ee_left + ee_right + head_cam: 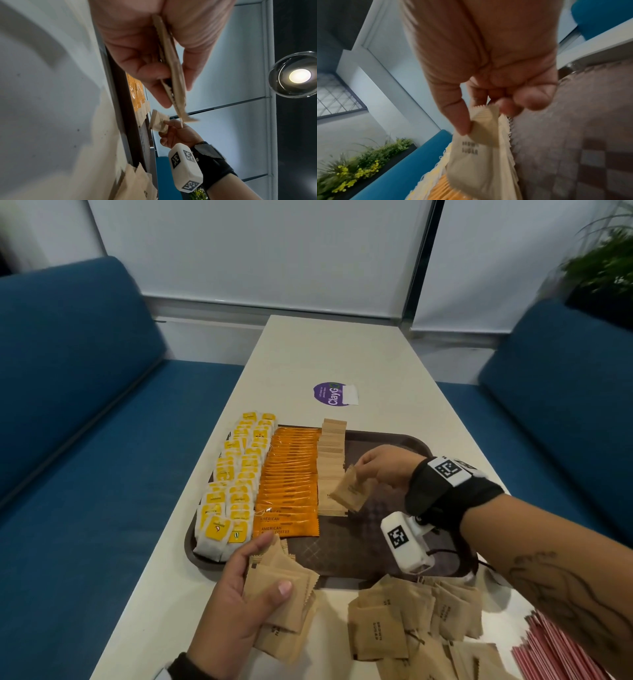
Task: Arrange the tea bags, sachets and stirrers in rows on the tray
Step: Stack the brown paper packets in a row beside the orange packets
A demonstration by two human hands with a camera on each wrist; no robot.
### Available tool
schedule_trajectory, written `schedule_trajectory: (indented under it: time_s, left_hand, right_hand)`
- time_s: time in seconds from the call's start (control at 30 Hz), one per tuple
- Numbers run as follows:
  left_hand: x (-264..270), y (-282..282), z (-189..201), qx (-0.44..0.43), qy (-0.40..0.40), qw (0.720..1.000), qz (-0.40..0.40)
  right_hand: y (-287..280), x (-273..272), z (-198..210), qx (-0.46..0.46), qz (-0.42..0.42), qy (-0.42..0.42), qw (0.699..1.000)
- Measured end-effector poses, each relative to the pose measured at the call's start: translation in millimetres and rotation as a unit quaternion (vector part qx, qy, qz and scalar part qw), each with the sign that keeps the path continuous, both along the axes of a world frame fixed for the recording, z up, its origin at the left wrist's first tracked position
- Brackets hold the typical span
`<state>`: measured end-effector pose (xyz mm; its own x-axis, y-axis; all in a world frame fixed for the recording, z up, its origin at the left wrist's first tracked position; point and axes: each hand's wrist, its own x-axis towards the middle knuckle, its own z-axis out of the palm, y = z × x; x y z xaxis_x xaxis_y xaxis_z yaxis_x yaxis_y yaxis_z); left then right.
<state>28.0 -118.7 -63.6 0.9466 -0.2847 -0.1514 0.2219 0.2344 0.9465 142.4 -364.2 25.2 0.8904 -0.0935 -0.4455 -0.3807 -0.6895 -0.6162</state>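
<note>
Two hands work over a pale surface [342, 354] flanked by blue benches [68, 405]. Nearest, at the right edge, lies a bundle of red stirrers [561, 652], and just left of it a loose heap of brown sugar sachets [411, 621] sits off the tray. Left of that heap, at the near edge of the tray, the left hand [236, 601] has its grip pressed together on a small stack of sachets [284, 594], thumb on top and fingers under; the left wrist view shows the stack edge-on between thumb and fingers [150, 75]. Beyond lies the brown tray [359, 546], its checked floor bare on the near right part. Over the middle of the tray the right hand [387, 463], with a black wrist strap and a white camera block, pinches a single sachet [351, 489] by its top corner between thumb and fingertips; the sachet hangs tilted, just beside the row of brown sachets [330, 467], and the right wrist view shows print on it reading like "brown sugar", somewhat blurred. That row runs near to far, touching a row of orange coffee sachets [291, 474] on its left, and left of those run two rows of yellow-tagged tea bags [236, 474], reaching past the tray's far edge. Farther out on the surface is a purple round sticker [330, 394].
</note>
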Motion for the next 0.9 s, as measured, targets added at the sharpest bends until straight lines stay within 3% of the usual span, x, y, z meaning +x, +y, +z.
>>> schedule_trajectory:
  time_s: [0.2, 0.33, 0.5, 0.63, 0.9]
  left_hand:
    - [-1.1, -0.3, -1.2, -0.012, 0.013, 1.000, 0.003]
    - [-2.4, -2.2, 1.6, -0.018, 0.025, 1.000, -0.004]
    - [-0.3, 0.8, 3.5, 0.005, 0.031, 0.999, -0.003]
    - [-0.5, 1.4, 2.3, 0.027, 0.026, 0.999, 0.007]
    - [-0.4, -2.2, 3.0, 0.015, 0.029, 0.999, 0.008]
  right_hand:
    - [9.0, 6.6, -6.8, -0.043, 0.073, 0.079, 0.993]
    - [25.0, 16.5, -18.2, -0.097, 0.129, 0.081, 0.984]
    - [35.9, 27.2, -33.8, -0.216, 0.152, 0.048, 0.963]
    - [37.9, 33.6, -38.8, -0.260, 0.152, 0.052, 0.952]
    - [34.0, 39.5, -40.1, -0.255, 0.158, 0.084, 0.950]
